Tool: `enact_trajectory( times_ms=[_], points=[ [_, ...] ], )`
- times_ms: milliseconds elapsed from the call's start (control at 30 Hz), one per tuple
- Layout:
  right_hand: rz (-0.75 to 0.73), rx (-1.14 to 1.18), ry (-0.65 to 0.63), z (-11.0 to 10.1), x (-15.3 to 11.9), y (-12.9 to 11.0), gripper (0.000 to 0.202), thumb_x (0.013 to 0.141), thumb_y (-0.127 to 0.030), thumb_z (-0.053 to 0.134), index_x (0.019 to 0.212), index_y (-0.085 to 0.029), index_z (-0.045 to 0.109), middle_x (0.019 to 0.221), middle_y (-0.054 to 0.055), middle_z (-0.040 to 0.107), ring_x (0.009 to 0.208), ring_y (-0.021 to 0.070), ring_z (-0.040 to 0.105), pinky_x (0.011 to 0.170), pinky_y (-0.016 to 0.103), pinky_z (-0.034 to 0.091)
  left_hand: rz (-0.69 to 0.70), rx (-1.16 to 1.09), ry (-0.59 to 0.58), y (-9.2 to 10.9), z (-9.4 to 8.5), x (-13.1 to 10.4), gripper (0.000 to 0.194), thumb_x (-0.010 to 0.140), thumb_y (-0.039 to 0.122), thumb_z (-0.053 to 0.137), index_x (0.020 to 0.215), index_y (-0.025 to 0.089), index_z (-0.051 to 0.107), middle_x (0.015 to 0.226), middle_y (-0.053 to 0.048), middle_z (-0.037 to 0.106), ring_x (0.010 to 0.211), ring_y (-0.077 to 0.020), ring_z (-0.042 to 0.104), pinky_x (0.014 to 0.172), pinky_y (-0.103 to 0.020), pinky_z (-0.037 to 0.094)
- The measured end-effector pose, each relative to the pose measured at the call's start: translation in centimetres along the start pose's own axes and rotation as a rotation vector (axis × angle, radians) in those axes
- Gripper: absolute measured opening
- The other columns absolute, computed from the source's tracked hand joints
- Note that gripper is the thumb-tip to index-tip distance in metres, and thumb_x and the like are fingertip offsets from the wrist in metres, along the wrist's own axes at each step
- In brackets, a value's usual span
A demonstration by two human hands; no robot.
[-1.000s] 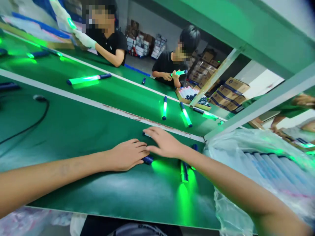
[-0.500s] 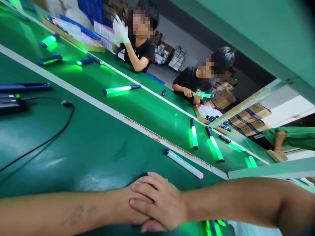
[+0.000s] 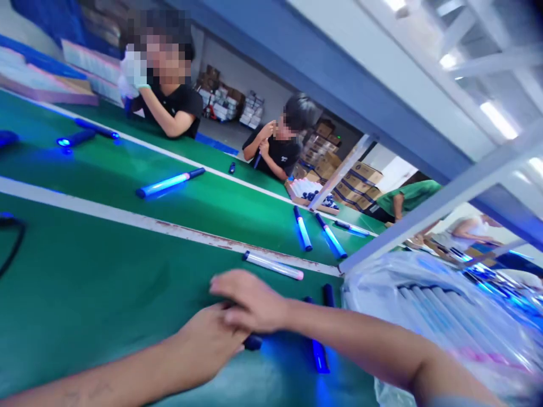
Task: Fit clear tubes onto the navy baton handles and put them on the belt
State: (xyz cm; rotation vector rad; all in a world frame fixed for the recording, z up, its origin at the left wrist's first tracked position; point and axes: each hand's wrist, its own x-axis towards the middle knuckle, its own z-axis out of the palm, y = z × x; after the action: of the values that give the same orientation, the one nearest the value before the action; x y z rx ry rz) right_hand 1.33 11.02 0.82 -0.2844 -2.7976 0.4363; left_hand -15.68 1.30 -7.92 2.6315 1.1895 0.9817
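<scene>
- Nearest to us, the left hand (image 3: pixel 199 347) is curled around a dark handle (image 3: pixel 253 342); its end comes out below the fingers, over the middle part of the green surface (image 3: pixel 97 294).
- The right hand (image 3: pixel 250 302) lies across the left one, fingers loosely bent and blurred; we cannot tell whether it grips something.
- Partly under the right forearm (image 3: pixel 365 333), toward the surface's right edge, we see a blue-glowing stick (image 3: pixel 319 356).
- At this edge is a plastic bag (image 3: pixel 382 274) with tubes (image 3: pixel 445 316).
- By the far edge, just beside the white strip (image 3: pixel 85 200), a clear stick (image 3: pixel 274 265) lies aslant.
- Beyond it, blue-lit sticks (image 3: pixel 302 229) lie on a green belt (image 3: pixel 246 209).
- Farthest, we see two co-workers (image 3: pixel 284 155) in black.
</scene>
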Motion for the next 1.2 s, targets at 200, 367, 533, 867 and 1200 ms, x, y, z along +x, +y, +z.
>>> enact_trajectory(
  times_ms=[200,367,533,867,1200],
  points=[
    [0.556,0.067,0.275,-2.6,-6.4,6.4,0.055,0.088,-0.056,0.066,0.121,-0.011,0.067,0.137,0.026,0.060,0.132,0.0401,0.053,0.115,0.062,0.037,0.068,-0.108,-0.174,1.6,-5.7,2.1,0.037,0.105,0.033,0.045,0.138,0.023,0.056,0.121,-0.010,0.070,0.106,-0.0250,0.066,0.093,-0.037,0.049],
    [0.597,0.229,0.682,-4.2,-7.2,5.5,0.052,0.095,-0.063,0.052,0.119,-0.018,0.060,0.108,0.013,0.068,0.097,0.0278,0.067,0.094,0.052,0.054,-0.487,-0.699,-0.012,4.2,-6.3,5.2,0.039,0.106,0.050,0.038,0.126,0.022,0.055,0.094,-0.003,0.064,0.075,-0.0164,0.059,0.069,-0.029,0.049],
    [0.512,0.664,1.305,-9.5,-9.0,0.0,0.043,0.105,-0.057,0.027,0.129,-0.026,0.045,0.091,-0.002,0.053,0.065,0.0097,0.053,0.063,0.025,0.050,-0.550,-1.164,-0.066,8.9,-2.6,10.3,0.039,0.101,0.058,0.047,0.105,0.019,0.053,0.089,0.001,0.056,0.059,-0.0089,0.047,0.052,-0.021,0.041],
    [0.185,1.219,1.681,-10.3,-13.4,-5.3,0.024,0.091,-0.036,0.071,0.111,-0.026,0.062,0.084,-0.005,0.052,0.059,0.0054,0.048,0.053,0.018,0.045,-0.455,-1.359,-0.357,13.2,2.4,13.3,0.042,0.100,0.055,0.051,0.088,0.015,0.054,0.079,0.001,0.056,0.050,-0.0047,0.046,0.050,-0.019,0.039],
    [0.111,1.190,1.670,-9.8,-13.5,-6.2,0.015,0.096,-0.035,0.063,0.106,-0.025,0.064,0.077,-0.006,0.046,0.051,0.0033,0.039,0.046,0.015,0.039,-0.606,-1.667,-0.495,12.9,2.6,12.9,0.041,0.100,0.052,0.050,0.112,0.014,0.061,0.070,0.001,0.055,0.037,-0.0045,0.037,0.035,-0.017,0.031]
  ],
)
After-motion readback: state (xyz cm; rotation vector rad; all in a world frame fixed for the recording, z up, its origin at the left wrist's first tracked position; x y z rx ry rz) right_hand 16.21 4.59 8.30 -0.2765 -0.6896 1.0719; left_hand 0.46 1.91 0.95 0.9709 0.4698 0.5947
